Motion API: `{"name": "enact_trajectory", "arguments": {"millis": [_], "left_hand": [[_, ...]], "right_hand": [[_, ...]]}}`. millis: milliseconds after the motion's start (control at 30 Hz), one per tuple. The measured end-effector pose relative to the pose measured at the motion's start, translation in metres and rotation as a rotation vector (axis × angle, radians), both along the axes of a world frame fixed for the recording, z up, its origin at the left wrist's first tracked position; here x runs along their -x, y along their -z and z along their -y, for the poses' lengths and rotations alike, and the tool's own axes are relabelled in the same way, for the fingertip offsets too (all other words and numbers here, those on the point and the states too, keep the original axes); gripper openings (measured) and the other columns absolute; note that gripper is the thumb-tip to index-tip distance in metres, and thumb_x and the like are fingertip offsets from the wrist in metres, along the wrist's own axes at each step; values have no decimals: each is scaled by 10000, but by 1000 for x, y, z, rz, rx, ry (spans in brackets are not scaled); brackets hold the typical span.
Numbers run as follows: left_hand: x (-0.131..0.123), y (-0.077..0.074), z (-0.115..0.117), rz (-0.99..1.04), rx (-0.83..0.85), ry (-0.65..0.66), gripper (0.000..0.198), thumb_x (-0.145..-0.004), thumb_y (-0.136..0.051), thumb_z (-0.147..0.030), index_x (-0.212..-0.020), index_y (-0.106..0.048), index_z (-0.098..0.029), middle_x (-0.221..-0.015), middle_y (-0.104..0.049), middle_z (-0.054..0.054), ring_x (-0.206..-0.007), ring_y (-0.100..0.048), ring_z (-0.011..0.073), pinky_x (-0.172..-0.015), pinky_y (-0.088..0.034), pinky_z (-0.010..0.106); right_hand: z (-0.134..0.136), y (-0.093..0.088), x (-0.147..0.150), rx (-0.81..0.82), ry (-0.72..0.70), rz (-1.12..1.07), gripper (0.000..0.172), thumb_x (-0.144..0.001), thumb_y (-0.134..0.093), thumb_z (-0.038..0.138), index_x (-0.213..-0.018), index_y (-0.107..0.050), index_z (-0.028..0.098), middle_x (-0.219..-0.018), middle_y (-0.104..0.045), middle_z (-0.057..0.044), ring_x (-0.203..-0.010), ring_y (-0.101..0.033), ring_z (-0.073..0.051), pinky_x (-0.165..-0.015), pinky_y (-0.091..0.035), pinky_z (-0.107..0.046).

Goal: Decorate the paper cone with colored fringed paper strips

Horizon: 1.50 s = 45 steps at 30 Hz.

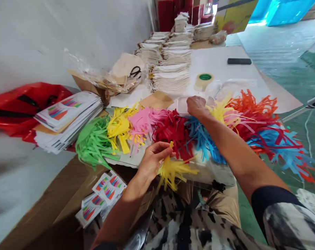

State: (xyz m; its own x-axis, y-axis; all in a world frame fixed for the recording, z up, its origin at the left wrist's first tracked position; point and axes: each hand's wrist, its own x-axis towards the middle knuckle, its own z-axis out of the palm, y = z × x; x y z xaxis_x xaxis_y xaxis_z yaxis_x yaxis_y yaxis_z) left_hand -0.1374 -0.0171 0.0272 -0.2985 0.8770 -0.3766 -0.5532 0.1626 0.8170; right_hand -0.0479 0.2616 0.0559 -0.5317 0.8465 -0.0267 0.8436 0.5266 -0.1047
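Yellow tassel (174, 171) between fingertips (167, 148), left hand (151, 160)

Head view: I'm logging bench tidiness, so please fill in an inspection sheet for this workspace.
Surface: white table, largely covered.
Job's things: yellow fringe, coloured fringe piles, clear tub.
Clutter: tape roll, scissors, phone, card stacks, bag stacks.
Grips: left hand pinches the yellow fringe; right hand on the clear tub, grip unclear.
Cables: what looks like a thin white cord at right.
Surroundings: white wall, green floor.
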Motion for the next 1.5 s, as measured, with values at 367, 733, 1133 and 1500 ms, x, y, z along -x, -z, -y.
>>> {"name": "enact_trajectory", "arguments": {"millis": [367,733,1133,1500], "left_hand": [[-11,-7,9,-78,-108,-32,395,-658,-980,-408,-844,-723,-173,-679,-719,-13,-608,-672,95,-578,-485,173],[-58,-11,17,46,-245,13,411,-659,-989,-415,-838,-693,-193,-797,-755,-25,-747,-723,130,-786,-592,273],[-73,-20,47,-416,-261,106,210,-835,-872,-376,-875,-765,-199,-807,-780,30,-705,-704,138,-690,-545,249],[-78,-26,55,-625,-270,99,145,-870,-820,-336,-852,-773,-199,-770,-752,21,-682,-671,134,-639,-513,234]], "right_hand": [[63,-29,-33,-180,-19,-516,183,-981,-641,239,-1024,-794,150,-1049,-771,-173,-978,-699,-311,-922,-526,-467],[224,9,-99,411,-207,-1466,49,-937,-795,295,-920,-789,249,-910,-708,-12,-856,-662,-157,-752,-548,-292],[247,16,-150,469,-174,-1432,74,-954,-779,276,-1022,-751,267,-979,-722,-21,-931,-687,-174,-849,-584,-320],[256,19,-157,404,-223,-1367,103,-971,-743,239,-1060,-725,287,-988,-691,-27,-947,-672,-193,-842,-573,-349]]}}
